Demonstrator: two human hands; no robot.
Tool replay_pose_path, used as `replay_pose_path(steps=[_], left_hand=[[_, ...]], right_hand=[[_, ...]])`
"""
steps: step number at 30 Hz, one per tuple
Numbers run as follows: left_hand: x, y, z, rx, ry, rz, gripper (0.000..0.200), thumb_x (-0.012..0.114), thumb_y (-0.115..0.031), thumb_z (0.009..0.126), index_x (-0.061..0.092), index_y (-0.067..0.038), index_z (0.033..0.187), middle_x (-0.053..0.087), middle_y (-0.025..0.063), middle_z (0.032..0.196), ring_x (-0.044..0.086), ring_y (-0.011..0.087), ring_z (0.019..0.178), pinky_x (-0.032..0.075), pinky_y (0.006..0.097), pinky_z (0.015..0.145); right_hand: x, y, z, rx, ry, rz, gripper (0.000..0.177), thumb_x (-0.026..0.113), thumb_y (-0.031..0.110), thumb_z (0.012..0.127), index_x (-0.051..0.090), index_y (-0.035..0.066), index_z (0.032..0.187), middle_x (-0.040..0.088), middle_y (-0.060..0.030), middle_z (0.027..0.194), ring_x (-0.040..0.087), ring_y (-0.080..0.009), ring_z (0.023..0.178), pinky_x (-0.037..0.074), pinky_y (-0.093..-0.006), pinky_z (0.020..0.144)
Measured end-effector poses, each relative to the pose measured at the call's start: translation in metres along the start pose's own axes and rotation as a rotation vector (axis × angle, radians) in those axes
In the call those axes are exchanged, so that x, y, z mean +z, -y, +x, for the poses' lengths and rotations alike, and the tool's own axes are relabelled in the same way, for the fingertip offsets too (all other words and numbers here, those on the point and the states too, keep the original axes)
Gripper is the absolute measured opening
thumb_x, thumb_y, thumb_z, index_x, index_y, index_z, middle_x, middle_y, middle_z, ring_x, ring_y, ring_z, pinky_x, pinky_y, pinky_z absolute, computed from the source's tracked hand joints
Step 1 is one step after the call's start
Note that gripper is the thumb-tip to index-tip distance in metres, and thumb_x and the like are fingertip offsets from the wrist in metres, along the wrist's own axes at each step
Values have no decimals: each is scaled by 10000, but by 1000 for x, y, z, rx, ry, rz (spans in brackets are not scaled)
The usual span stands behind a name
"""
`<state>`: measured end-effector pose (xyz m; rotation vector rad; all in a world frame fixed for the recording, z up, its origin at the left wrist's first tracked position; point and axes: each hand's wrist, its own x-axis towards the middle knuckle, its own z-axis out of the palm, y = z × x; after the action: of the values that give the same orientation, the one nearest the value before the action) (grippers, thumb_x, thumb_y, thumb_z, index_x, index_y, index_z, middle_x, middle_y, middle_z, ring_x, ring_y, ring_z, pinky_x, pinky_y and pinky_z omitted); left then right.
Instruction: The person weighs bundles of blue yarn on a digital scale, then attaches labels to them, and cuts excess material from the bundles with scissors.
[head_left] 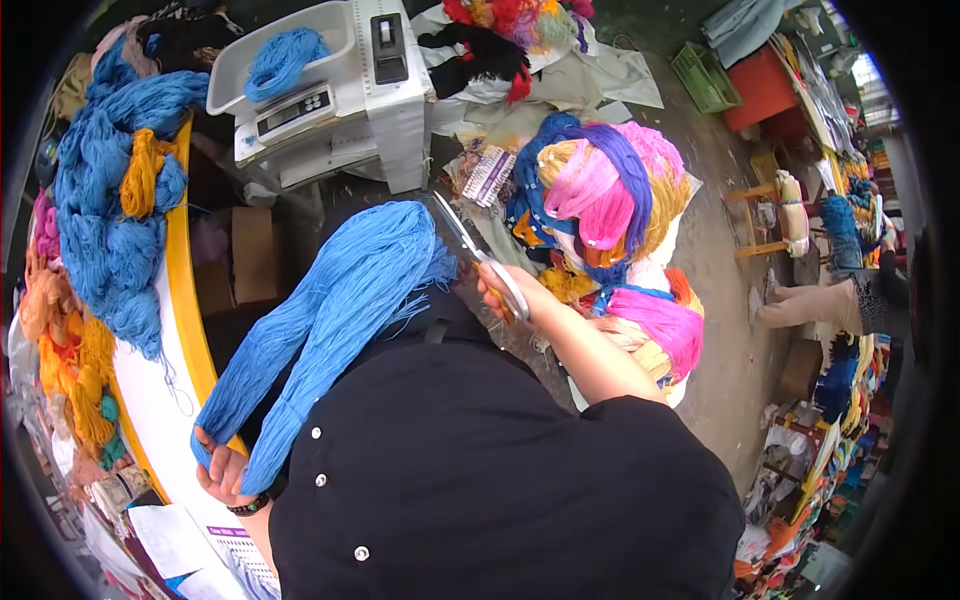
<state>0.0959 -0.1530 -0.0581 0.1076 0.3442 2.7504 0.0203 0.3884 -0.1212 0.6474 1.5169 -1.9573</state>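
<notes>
A long skein of blue yarn (350,260) lies draped across my lap, folded over at its far end. My left hand (222,468) is closed around the skein's near end at the lower left, beside the white table's edge. In my right hand (508,292) is a pair of scissors (462,232), fingers wrapped at the handles. The blades point up and away, just right of the skein's folded end, where loose strands fray out.
At left, a white table (150,400) with a yellow edge bears blue and orange yarn. Ahead stands a scale (295,112) with a tray of blue yarn (286,62). A multicoloured yarn pile (600,190) rises at right. Farther right, a person (825,303) is beside a wooden stool (752,220).
</notes>
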Motion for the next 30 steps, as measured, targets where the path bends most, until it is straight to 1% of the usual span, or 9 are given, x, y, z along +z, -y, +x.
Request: replay_pose_path(steps=[3, 4, 6, 7, 8, 12, 16, 21, 30], left_hand=[[5, -3, 3, 17, -52, 33, 587, 507, -191, 936, 250, -119, 1459, 580, 57, 896, 500, 78, 527, 444, 244, 490], [4, -4, 3, 14, -55, 34, 587, 507, -191, 936, 250, -119, 1459, 580, 57, 896, 500, 78, 527, 444, 244, 490], [3, -5, 4, 6, -66, 49, 587, 505, -194, 935, 251, -125, 1459, 595, 57, 924, 499, 75, 516, 441, 238, 495], [4, -6, 5, 7, -68, 53, 587, 505, -194, 935, 251, -125, 1459, 595, 57, 924, 499, 75, 516, 441, 238, 495], [5, -7, 5, 11, -73, 61, 588, 505, -194, 934, 251, -127, 1460, 600, 55, 935, 499, 74, 513, 439, 235, 495], [9, -6, 7, 24, -105, 57, 590, 504, -189, 932, 250, -129, 1461, 602, 49, 942, 498, 73, 510, 436, 231, 493], [15, 0, 11, 37, -131, 38, 569, 489, -199, 941, 262, -81, 1450, 619, 94, 936, 554, 94, 546, 458, 248, 508], [14, -4, 12, 0, -134, 27, 592, 508, -188, 933, 249, -124, 1461, 599, 50, 943, 486, 71, 526, 434, 235, 498], [17, 0, 16, 35, -171, 31, 570, 492, -200, 938, 264, -107, 1451, 589, 41, 900, 507, 69, 516, 450, 239, 510]], right_hand=[[0, 10, 22, -21, -67, -166, 484, 610, 552, 835, 573, 70, 850, 479, 35, 574, 448, -69, 430, 362, -215, 408], [0, 11, 31, -90, -74, -282, 576, 620, 603, 791, 602, 32, 868, 571, -49, 638, 570, -164, 534, 442, -287, 492], [5, 26, 28, -256, -99, -968, 663, 614, 652, 746, 609, 4, 884, 636, -161, 777, 640, -294, 742, 488, -378, 651], [14, 38, 17, -168, -27, -1103, 713, 599, 682, 716, 618, -8, 894, 637, -225, 884, 616, -375, 901, 470, -427, 775], [17, 38, 12, -199, -40, -1135, 680, 603, 665, 727, 622, 3, 881, 639, -209, 863, 623, -364, 859, 477, -423, 747], [5, 43, 1, -223, -30, -1049, 663, 639, 653, 706, 622, 9, 860, 636, -194, 833, 623, -339, 828, 475, -408, 732], [-16, 20, 15, -3, 94, -339, 438, 613, 523, 844, 543, 105, 736, 484, 24, 597, 472, -78, 482, 375, -239, 448], [-19, 26, 3, 61, 193, -243, 436, 583, 548, 856, 511, 130, 755, 474, 35, 583, 445, -65, 469, 368, -220, 429], [-20, 12, 12, 159, 199, -54, 420, 607, 522, 849, 532, 115, 774, 486, 40, 557, 450, -59, 424, 351, -196, 377]])
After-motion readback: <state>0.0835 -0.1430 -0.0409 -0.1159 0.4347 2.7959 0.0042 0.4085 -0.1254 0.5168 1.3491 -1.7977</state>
